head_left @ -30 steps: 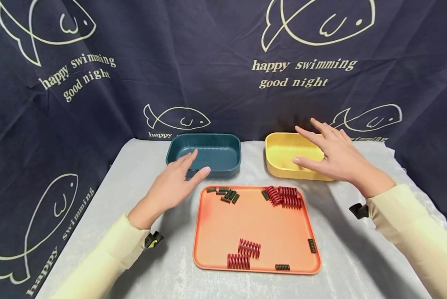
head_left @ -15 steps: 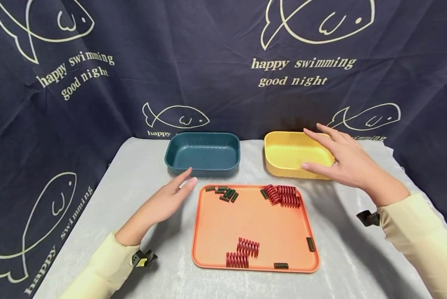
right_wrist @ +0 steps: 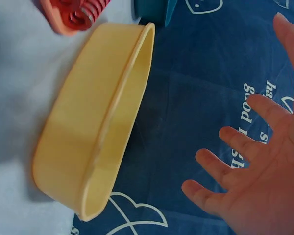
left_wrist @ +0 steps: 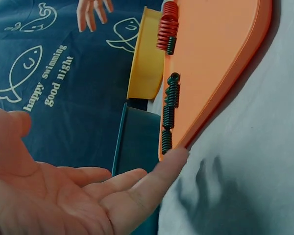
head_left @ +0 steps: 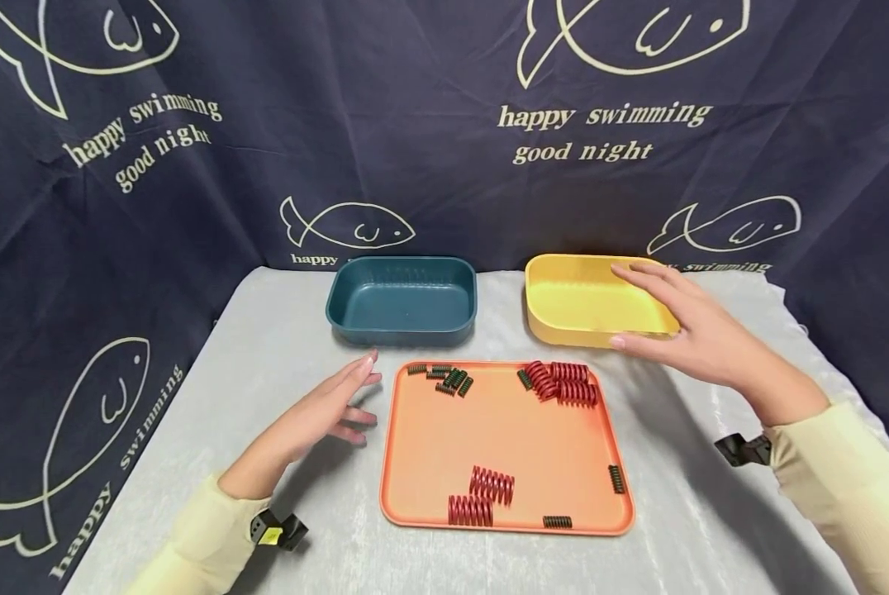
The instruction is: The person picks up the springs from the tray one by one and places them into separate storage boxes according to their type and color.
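My left hand (head_left: 318,417) hovers just left of the orange tray (head_left: 504,438), its fingers loosely extended and holding nothing. Over the right side of the yellow bin (head_left: 578,336) hangs my right hand (head_left: 701,335), fingers spread and bare. On the tray lie red springs: a cluster (head_left: 563,382) at the back right corner and two more (head_left: 482,498) near the front edge. Small dark green springs (head_left: 448,378) gather at the back left. Single green springs lie by the red cluster, at the right edge (head_left: 617,479) and at the front edge (head_left: 558,522).
A dark teal bin (head_left: 403,337) stands behind the tray's left half, beside the yellow one. Grey cloth (head_left: 325,545) covers the table. A dark blue curtain (head_left: 444,165) with fish drawings hangs behind and to the sides.
My left hand has drawn back from over the teal bin toward the near left and turned. My right hand has shifted slightly right and nearer. The springs lie as before.
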`<state>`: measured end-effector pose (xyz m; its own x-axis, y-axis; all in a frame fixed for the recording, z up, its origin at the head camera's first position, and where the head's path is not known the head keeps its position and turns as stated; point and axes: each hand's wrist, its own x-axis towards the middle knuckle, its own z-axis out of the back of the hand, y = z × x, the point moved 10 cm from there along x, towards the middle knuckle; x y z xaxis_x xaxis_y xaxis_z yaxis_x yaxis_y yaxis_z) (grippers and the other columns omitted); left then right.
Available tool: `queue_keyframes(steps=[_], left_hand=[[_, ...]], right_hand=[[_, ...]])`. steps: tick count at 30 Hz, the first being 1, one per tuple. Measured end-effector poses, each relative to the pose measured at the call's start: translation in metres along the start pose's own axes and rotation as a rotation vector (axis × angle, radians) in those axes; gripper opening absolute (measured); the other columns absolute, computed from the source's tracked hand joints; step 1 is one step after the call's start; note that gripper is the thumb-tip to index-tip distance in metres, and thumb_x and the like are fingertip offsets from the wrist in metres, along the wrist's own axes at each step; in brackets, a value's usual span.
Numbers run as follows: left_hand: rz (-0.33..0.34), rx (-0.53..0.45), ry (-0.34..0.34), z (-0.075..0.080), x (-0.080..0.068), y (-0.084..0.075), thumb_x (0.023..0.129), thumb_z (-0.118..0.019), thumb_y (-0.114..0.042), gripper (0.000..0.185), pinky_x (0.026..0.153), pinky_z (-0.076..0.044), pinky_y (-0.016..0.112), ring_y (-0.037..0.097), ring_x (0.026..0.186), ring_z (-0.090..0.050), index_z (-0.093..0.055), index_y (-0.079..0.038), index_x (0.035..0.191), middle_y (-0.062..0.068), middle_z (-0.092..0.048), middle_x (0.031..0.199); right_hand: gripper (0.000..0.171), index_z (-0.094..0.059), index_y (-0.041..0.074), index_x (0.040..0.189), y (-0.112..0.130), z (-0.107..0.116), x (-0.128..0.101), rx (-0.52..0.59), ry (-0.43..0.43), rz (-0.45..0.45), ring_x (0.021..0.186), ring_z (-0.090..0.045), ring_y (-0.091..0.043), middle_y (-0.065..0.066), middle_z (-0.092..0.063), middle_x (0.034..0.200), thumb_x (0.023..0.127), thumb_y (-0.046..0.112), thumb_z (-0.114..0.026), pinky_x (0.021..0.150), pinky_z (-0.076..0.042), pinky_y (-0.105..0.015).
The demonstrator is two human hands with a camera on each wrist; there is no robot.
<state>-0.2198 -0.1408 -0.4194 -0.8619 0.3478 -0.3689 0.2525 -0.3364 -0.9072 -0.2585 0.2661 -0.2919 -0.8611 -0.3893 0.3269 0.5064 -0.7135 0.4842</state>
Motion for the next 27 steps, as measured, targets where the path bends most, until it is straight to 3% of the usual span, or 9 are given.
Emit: queue_keyframes(steps=[3,6,11,14,20,24,27], left_hand=[[0.026,-0.032,0.002,-0.002,0.0,0.007,0.109,-0.034,-0.056,0.073,0.074,-0.062,0.047,0.041,0.11,-0.068,-0.02,-0.011,0.165,0.024,-0.034,0.162],[0.043,-0.067,0.008,-0.005,0.001,0.014,0.109,-0.036,-0.057,0.073,0.071,-0.062,0.047,0.038,0.105,-0.07,-0.023,-0.012,0.165,0.024,-0.036,0.16],[0.045,-0.106,0.043,-0.012,0.003,0.022,0.108,-0.04,-0.057,0.075,0.07,-0.062,0.047,0.035,0.1,-0.072,-0.023,-0.011,0.165,0.024,-0.038,0.16],[0.041,-0.117,0.053,-0.014,0.005,0.024,0.109,-0.041,-0.054,0.075,0.072,-0.062,0.047,0.034,0.101,-0.071,-0.021,-0.009,0.164,0.024,-0.037,0.16],[0.054,-0.135,0.043,-0.018,0.007,0.028,0.109,-0.051,-0.038,0.072,0.076,-0.062,0.046,0.034,0.104,-0.071,-0.018,-0.006,0.164,0.026,-0.036,0.159],[0.044,-0.138,0.041,-0.02,0.009,0.032,0.108,-0.056,-0.026,0.071,0.077,-0.062,0.045,0.033,0.102,-0.07,-0.018,-0.002,0.164,0.027,-0.036,0.157],[0.028,-0.128,0.05,-0.023,0.011,0.034,0.106,-0.06,-0.019,0.072,0.076,-0.062,0.046,0.03,0.101,-0.07,-0.019,0.002,0.162,0.028,-0.034,0.158]], right_hand=[[0.092,-0.049,0.028,0.155,-0.001,-0.003,-0.006,0.057,0.005,0.002,0.14,-0.038,-0.025,-0.002,-0.043,0.155,0.076,0.017,-0.094,0.112,-0.026,-0.023],[0.089,-0.05,0.028,0.154,-0.004,-0.009,-0.012,0.104,0.024,-0.026,0.14,-0.036,-0.017,-0.003,-0.044,0.154,0.077,0.014,-0.093,0.108,-0.023,-0.016],[0.085,-0.051,0.028,0.152,-0.01,-0.024,-0.023,0.167,0.059,-0.065,0.138,-0.037,-0.008,-0.003,-0.046,0.154,0.079,0.013,-0.092,0.103,-0.03,-0.017],[0.085,-0.053,0.026,0.151,-0.01,-0.033,-0.027,0.194,0.064,-0.045,0.133,-0.042,-0.01,0.001,-0.048,0.152,0.078,0.011,-0.092,0.097,-0.035,-0.021],[0.087,-0.054,0.023,0.151,-0.015,-0.051,-0.034,0.24,0.085,-0.045,0.119,-0.055,-0.013,0.0,-0.055,0.144,0.075,0.011,-0.095,0.089,-0.046,-0.022],[0.086,-0.053,0.019,0.151,-0.022,-0.062,-0.038,0.285,0.121,-0.07,0.117,-0.059,-0.007,-0.006,-0.056,0.145,0.075,0.012,-0.094,0.088,-0.053,-0.027],[0.084,-0.052,0.017,0.152,-0.026,-0.07,-0.041,0.32,0.153,-0.091,0.118,-0.061,-0.011,-0.006,-0.055,0.147,0.078,0.013,-0.092,0.089,-0.055,-0.031]])
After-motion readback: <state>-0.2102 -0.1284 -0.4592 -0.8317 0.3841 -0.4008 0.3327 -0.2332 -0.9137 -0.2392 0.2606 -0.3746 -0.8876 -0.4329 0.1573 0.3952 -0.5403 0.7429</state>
